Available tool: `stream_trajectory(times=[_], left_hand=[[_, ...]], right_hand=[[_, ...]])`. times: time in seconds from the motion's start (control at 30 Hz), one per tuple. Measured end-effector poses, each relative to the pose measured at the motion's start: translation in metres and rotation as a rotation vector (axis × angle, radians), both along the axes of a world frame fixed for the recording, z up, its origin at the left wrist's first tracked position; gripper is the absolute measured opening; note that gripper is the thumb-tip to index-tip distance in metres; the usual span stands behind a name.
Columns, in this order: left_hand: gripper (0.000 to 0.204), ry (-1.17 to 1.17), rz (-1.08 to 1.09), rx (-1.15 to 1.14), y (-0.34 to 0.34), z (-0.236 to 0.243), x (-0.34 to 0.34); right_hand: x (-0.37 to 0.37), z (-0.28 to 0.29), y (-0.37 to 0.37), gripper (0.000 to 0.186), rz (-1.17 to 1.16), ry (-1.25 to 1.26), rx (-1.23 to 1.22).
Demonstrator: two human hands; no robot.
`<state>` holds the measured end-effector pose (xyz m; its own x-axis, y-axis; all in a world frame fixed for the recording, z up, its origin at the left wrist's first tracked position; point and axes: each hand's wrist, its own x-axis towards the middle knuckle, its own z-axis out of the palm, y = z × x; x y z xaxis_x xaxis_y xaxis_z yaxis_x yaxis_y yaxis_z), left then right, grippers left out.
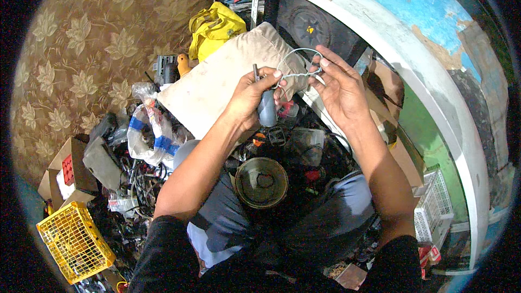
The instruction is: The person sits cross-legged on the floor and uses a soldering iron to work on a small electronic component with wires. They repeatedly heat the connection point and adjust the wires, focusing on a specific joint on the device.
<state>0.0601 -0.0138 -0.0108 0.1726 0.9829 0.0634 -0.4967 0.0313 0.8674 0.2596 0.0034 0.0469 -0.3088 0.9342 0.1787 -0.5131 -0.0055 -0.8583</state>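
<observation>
Key relation: pale wire loop strung between the two hands, at 2 o'clock from the left hand, at 10 o'clock from the right hand. Neither hand is clearly nearer; both reach it, one at each end. Long axis runs roughly 9 to 3 o'clock, the 3 o'clock end a little higher; the slack arc bows up toward 12, the lower strand looks twisted.

Left grip: closed, thumb tip by the loop's 9 o'clock end, fingers also wrapped round a grey-handled tool. Tool lies about 11 to 5 o'clock, so it crosses the wire's line steeply; dark shaft points up, handle down. Tool type unclear. Exact finger contact on the wire partly hidden.

Right grip: light pinch, thumb and forefinger nearly together on the 3 o'clock end, palm otherwise open, no tool in it.

Around: pale cushion behind the left hand toward 10, yellow bag past it toward 11, round pan below both hands at 6 between the legs, yellow crate far off toward 8.
</observation>
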Motion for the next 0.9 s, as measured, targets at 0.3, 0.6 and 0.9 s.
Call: stream_trajectory(times=[0.3,0.6,0.9], left_hand=[[0.016,0.05,0.045,0.165,-0.005,0.009,-0.014],[0.019,-0.063,0.095,0.112,0.001,0.002,-0.016],[0.016,-0.351,0.264,-0.086,0.011,-0.001,-0.036]], right_hand=[[0.005,-0.013,0.011,0.036,0.112,0.088,-0.133],[0.024,-0.012,0.04,0.023,-0.195,0.369,-0.134],[0.067,-0.026,0.063,0.029,-0.279,-0.516,0.067]])
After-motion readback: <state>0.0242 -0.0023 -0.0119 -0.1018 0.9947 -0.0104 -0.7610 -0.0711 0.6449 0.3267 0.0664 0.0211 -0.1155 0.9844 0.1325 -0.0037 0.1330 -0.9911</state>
